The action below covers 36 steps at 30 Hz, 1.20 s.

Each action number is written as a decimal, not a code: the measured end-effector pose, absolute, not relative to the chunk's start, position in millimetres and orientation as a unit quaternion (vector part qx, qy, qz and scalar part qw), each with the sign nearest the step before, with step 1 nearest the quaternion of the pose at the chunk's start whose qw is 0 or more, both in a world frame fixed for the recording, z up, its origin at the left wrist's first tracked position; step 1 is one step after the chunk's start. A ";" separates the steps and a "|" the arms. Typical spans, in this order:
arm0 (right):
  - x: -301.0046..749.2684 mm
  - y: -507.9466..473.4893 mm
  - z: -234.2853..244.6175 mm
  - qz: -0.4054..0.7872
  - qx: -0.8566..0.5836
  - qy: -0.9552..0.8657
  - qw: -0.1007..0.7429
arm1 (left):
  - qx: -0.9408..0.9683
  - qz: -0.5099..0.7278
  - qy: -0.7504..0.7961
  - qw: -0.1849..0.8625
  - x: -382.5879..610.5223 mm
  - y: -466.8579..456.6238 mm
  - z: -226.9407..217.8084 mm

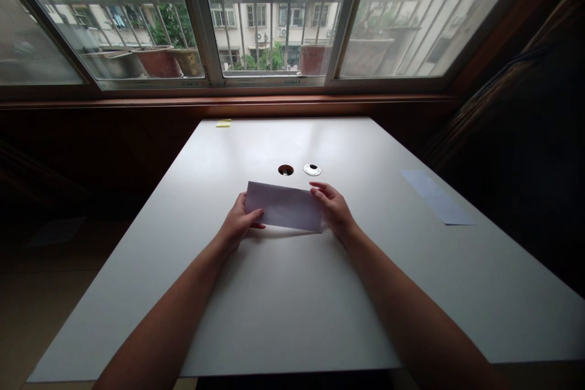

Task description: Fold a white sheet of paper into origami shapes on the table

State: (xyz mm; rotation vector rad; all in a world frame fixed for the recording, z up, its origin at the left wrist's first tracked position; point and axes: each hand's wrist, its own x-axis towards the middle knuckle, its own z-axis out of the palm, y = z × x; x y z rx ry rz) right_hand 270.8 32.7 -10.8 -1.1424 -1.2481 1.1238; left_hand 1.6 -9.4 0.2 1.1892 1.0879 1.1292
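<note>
A plain rectangular piece of paper (283, 206), pale lilac-grey in the shade, is held up slightly tilted above the white table. My left hand (240, 219) grips its left end, the thumb flat on the front and the other fingers mostly hidden behind. At the right end, my right hand (333, 204) pinches the paper near its upper corner between thumb and fingers. Beneath the lower edge, a soft shadow falls on the tabletop. Whether the paper is folded or a single layer, I cannot tell.
The white table (292, 304) has a round cable hole (286, 170) with its metal cover (312, 169) beside it. Another paper (436, 198) lies to the right. Yellow sticky notes (223, 124) sit at the far left edge. Behind stands a barred window (274, 18); a dark curtain hangs right.
</note>
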 end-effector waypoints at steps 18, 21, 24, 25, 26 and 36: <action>282.9 24.8 9.6 0.516 -0.487 -0.596 0.376 | 0.537 0.443 0.494 0.522 -13.1 -0.8 1.0; 284.1 23.8 12.7 0.460 -0.486 -0.644 0.371 | 0.564 0.433 0.502 0.492 -12.4 -1.7 -0.3; 281.0 21.0 17.1 0.346 -0.455 -0.716 0.401 | 0.594 0.426 0.506 0.458 -11.3 -2.6 -1.0; 278.6 19.6 18.2 0.301 -0.439 -0.741 0.409 | 0.603 0.424 0.507 0.447 -10.5 -3.2 -0.9; 275.6 18.0 18.8 0.260 -0.423 -0.765 0.410 | 0.611 0.422 0.507 0.438 -9.4 -3.9 -0.6; 240.2 3.6 5.8 0.155 -0.335 -0.867 0.334 | 0.702 0.382 0.453 0.396 7.3 -11.9 3.9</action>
